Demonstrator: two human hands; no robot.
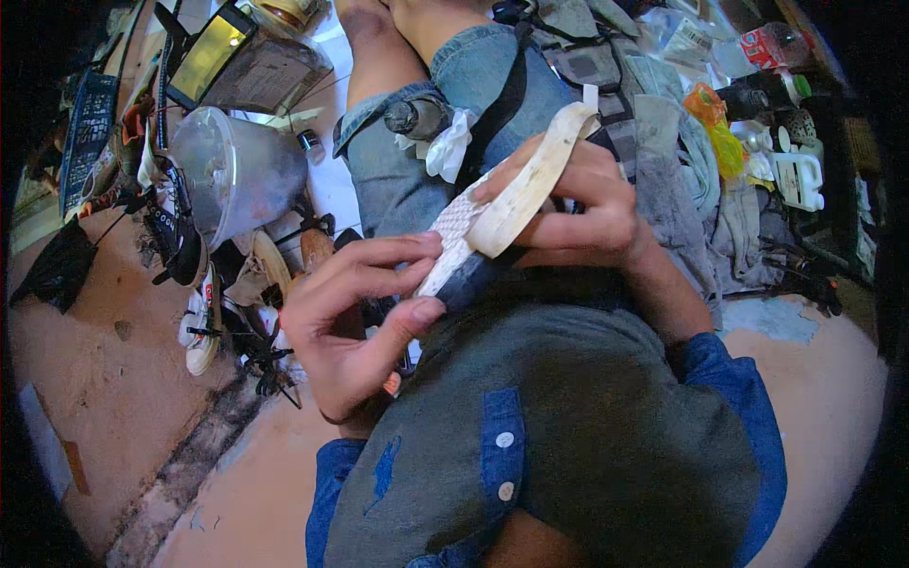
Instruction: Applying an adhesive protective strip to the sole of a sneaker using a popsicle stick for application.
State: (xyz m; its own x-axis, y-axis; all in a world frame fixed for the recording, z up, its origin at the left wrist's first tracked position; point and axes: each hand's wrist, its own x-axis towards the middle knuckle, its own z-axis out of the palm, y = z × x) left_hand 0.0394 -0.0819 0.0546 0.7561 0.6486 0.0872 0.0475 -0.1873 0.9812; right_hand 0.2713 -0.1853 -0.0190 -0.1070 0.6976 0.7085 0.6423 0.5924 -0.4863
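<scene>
Shirt (587, 417), hands (346, 322) on strip (454, 232), red-labelled bottle (760, 49)

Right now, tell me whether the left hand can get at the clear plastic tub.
Probably not without letting go: the left hand pinches the patterned sole, though the way to the clear plastic tub looks open.

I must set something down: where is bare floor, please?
Bare: brown floor between the white sneaker and pale sheet; pale floor right of the blue sleeve, below the grey cloths. Crowded: around the clear bucket and white jug.
</scene>
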